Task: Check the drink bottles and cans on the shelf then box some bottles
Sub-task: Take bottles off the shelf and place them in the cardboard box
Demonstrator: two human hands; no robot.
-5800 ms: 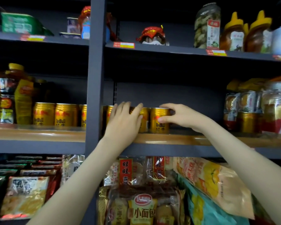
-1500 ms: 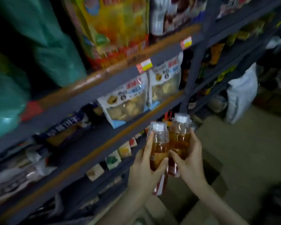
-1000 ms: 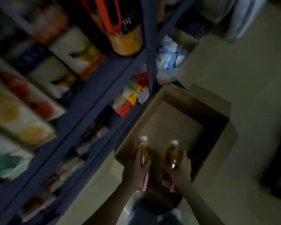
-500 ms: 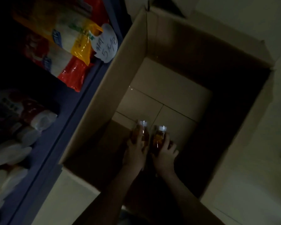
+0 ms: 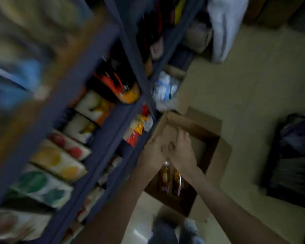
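The bottles (image 5: 163,176) stand in the cardboard box (image 5: 192,123), right under both wrists. The left hand (image 5: 153,152) and right hand (image 5: 182,150) are empty, fingers loose (blurry though). I'd lift straight up, since tall, slick plastic tips easily. The box walls look stiff and matte.

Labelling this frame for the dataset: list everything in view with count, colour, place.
cardboard box: one, brown, open, on the floor beside the shelving
bottles: two, amber drink, side by side inside the box
shelving: one unit, dark blue-grey, left of frame
snack packs: several, mixed colours, on the shelves; too blurred to count
crumpled bag: one, white and blue, beyond the box
white bag: one, top of frame
dark bundle: one, on the floor, right
left hand: above the box, no bottle in it; fingers blurred
right hand: above the box, fingers extended, empty
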